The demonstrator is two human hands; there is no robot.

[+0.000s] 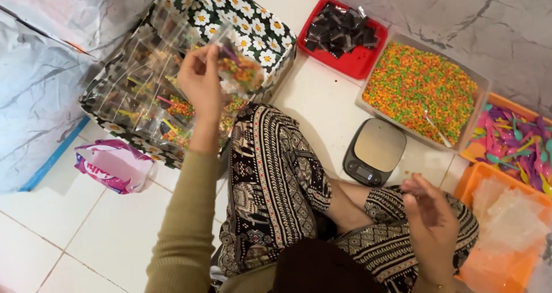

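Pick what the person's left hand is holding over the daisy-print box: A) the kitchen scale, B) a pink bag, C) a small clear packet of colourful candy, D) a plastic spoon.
C: the left hand pinches a small clear packet filled with orange, green and yellow bits above the daisy-print box; the kitchen scale sits on the floor.

Scale [374, 151] beside candy tray [482, 89]

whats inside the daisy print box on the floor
The daisy-print box holds many small clear packets of colourful sweets. The left hand holds another packet above it. Lower layers and the box bottom are covered.
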